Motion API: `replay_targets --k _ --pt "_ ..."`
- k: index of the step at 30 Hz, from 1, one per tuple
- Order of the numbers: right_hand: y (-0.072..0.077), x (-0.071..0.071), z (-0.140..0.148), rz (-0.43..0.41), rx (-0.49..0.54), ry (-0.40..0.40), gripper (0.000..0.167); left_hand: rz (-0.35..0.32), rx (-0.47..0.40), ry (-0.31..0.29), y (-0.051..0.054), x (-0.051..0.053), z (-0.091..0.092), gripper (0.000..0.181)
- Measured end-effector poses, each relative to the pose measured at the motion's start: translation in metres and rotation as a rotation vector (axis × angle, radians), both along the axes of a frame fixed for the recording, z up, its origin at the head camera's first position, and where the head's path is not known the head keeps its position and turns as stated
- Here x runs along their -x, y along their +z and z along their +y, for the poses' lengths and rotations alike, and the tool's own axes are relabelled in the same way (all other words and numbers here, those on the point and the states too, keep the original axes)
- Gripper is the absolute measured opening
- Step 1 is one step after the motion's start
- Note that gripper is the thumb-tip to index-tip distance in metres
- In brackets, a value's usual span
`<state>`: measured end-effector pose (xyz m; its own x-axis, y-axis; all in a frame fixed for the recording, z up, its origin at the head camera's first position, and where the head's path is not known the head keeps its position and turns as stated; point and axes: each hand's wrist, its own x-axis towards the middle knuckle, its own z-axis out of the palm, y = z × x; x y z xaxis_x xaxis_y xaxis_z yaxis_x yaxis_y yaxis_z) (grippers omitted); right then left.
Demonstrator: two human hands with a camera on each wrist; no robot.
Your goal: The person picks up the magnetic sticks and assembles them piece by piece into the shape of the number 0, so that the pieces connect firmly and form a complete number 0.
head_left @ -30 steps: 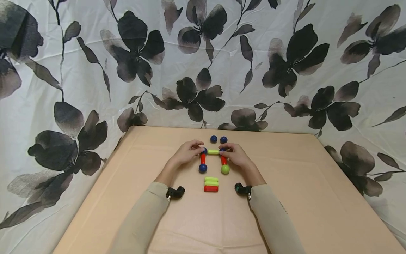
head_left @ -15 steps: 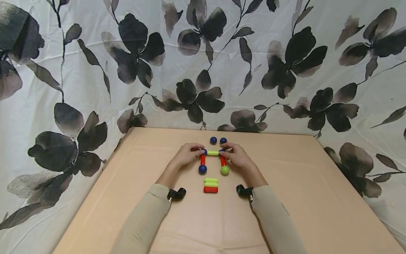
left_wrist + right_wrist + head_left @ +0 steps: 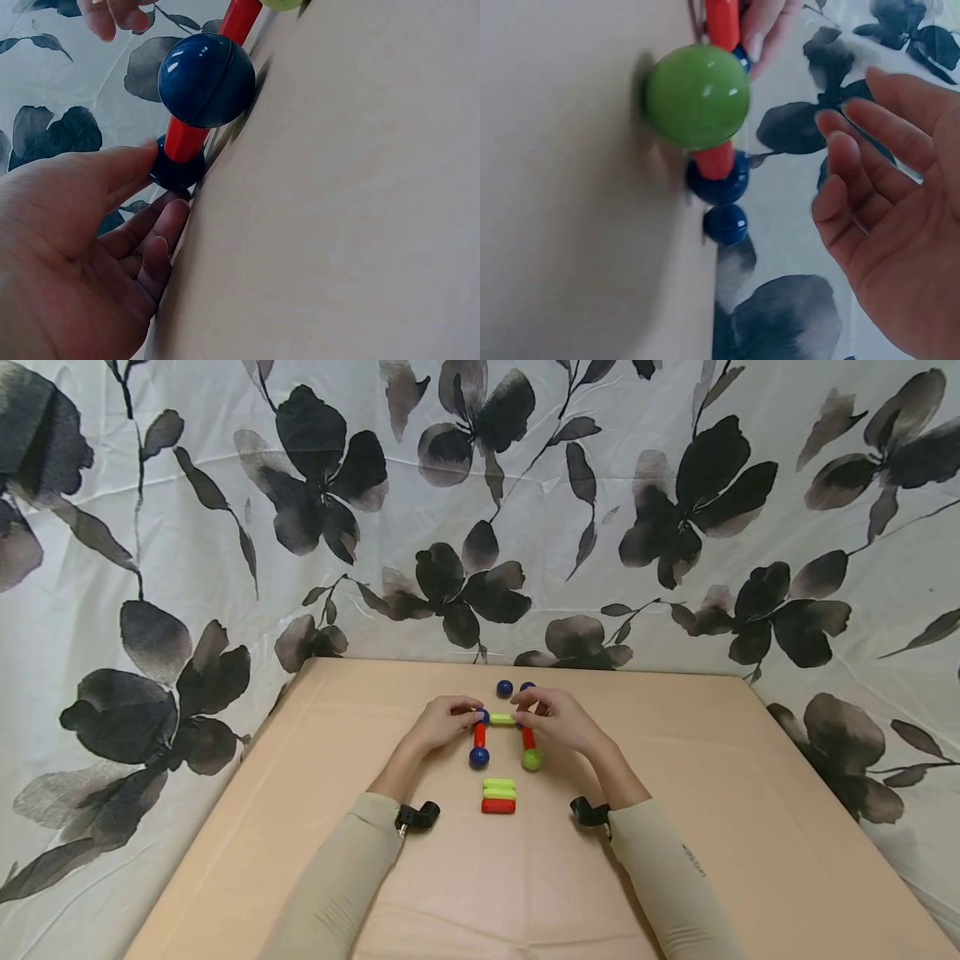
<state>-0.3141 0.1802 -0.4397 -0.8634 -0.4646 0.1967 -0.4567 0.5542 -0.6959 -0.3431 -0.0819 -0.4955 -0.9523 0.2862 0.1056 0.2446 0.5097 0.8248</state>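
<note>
Left hand (image 3: 441, 724): we pinch a blue ball (image 3: 178, 175).
Right hand (image 3: 557, 718): our fingers loosely open, apparently just beside a red stick (image 3: 528, 738).
Yellow-green stick (image 3: 502, 719): between our hands.
Green ball (image 3: 532, 760): nearer us than our right hand.

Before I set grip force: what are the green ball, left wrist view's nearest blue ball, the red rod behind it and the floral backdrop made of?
Green ball: probably plastic, glossy; small bright highlights.
Blue ball: plastic or perhaps coated metal, glossy; bright highlights, plus a line, possibly a seam.
Red rod: likely plastic, smooth, low sheen; even colour.
Floral backdrop: apparently fabric, mostly matte; visible creases.
</note>
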Motion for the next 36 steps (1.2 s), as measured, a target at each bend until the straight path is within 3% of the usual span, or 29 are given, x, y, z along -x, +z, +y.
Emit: replay_targets --k 7,14,20,28,36 --pt "0.009 -0.011 -0.01 -0.106 -0.11 0.21 0.022 0.005 -0.004 -0.006 0.0 -0.002 -0.002 0.033" --pt "0.004 -0.02 -0.022 -0.198 -0.251 0.374 0.021 0.004 -0.024 -0.006 0.001 -0.002 -0.002 0.032" --pt "-0.001 -0.027 -0.033 -0.208 -0.347 0.353 0.015 -0.017 -0.032 -0.001 0.0 -0.002 -0.002 0.032" --pt "-0.002 -0.034 -0.044 -0.227 -0.397 0.294 0.014 -0.025 -0.048 -0.01 0.003 -0.005 -0.003 0.033" --pt "-0.002 -0.042 -0.055 -0.185 -0.468 0.256 0.012 -0.029 -0.033 -0.01 0.002 -0.007 -0.005 0.033"
